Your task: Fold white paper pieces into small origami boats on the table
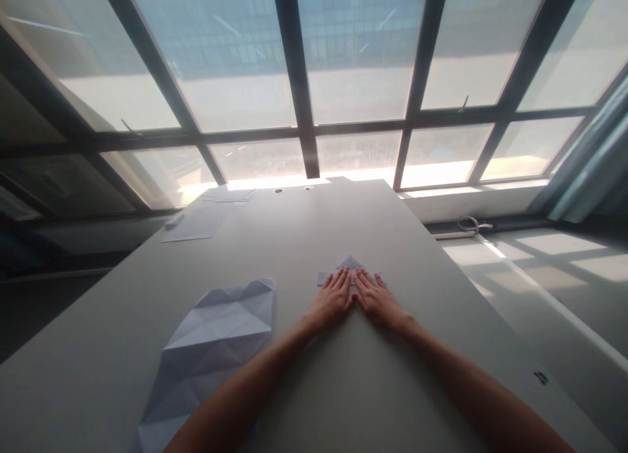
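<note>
A small folded piece of white paper (350,262) lies on the table, with a pointed top and a flat strip sticking out to either side. My left hand (332,300) rests flat on its left half, fingers stretched out. Over the right half lies my right hand (377,298), also flat with fingers extended. The two hands nearly meet at the middle and cover the paper's lower part. To the left, a large creased sheet of paper (220,335) spreads across the table, partly hidden behind my left forearm.
The white table (304,237) reaches to the windows. Flat paper sheets (196,222) lie at its far left, beside a small white object (173,221). A dark mark (540,378) shows near the right edge. A coiled cable (468,224) lies beyond that side.
</note>
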`<state>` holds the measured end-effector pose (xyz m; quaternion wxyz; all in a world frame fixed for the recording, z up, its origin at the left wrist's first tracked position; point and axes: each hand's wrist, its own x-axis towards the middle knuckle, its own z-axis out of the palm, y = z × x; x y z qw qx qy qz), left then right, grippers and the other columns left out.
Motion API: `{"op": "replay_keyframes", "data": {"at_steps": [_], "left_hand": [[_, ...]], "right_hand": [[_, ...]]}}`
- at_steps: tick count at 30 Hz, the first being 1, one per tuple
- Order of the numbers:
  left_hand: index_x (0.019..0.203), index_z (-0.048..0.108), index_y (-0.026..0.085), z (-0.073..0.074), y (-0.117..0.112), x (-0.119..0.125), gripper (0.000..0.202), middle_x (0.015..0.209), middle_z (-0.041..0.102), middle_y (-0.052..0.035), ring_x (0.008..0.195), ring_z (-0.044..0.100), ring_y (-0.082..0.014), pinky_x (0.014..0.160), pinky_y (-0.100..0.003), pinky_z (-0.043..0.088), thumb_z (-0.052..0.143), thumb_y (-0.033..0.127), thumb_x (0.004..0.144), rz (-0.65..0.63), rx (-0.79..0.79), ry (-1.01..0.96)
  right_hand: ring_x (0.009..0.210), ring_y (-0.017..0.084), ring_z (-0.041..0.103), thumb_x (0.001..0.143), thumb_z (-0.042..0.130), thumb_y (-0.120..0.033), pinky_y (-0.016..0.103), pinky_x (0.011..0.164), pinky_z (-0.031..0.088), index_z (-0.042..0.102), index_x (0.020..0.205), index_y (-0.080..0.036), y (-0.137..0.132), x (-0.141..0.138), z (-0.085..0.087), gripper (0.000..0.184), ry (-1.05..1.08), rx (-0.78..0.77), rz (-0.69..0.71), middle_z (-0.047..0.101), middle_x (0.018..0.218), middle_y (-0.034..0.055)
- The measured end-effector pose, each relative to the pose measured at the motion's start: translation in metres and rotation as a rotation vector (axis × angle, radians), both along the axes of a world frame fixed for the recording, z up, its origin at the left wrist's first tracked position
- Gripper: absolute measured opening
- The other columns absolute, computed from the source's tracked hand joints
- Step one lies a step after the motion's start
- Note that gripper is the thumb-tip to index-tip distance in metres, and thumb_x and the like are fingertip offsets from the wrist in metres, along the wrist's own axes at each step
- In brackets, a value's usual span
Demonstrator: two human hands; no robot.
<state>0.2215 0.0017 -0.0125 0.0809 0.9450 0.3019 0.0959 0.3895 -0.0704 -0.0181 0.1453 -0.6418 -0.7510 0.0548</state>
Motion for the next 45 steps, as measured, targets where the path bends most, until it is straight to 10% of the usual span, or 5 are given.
{"op": "replay_keyframes", "data": {"at_steps": [12,23,45], "left_hand": [[0.144,0.032,-0.007,-0.005,0.008,-0.011,0.074,0.154,0.022,-0.0299,0.147,0.013,-0.0352,0.117,-0.048,0.016,0.033,0.051,0.098,0.355,0.031,0.056],[0.137,0.053,0.025,0.011,0.016,-0.016,0.041,0.134,0.058,-0.0055,0.124,0.048,-0.0243,0.106,-0.038,0.036,0.046,0.033,0.098,0.251,0.008,-0.205],[0.104,0.072,0.027,0.012,0.025,-0.018,0.023,0.118,0.066,-0.0031,0.110,0.057,-0.0244,0.098,-0.038,0.043,0.068,0.029,0.082,0.282,-0.097,-0.324]], "right_hand": [[0.145,0.027,0.021,0.096,0.041,-0.040,0.048,0.117,0.012,0.036,0.147,-0.005,0.005,0.020,-0.010,0.062,0.052,0.013,-0.356,0.029,0.156,0.0178],[0.117,0.024,0.052,0.093,0.054,-0.036,0.038,0.105,0.034,0.064,0.121,-0.021,0.006,0.029,0.004,0.033,0.167,0.215,-0.340,0.063,0.124,0.0097],[0.106,0.026,0.052,0.080,0.069,-0.043,0.035,0.088,0.037,0.062,0.103,-0.019,0.009,0.034,0.007,0.034,0.154,0.079,-0.394,0.060,0.109,0.0112]]}}
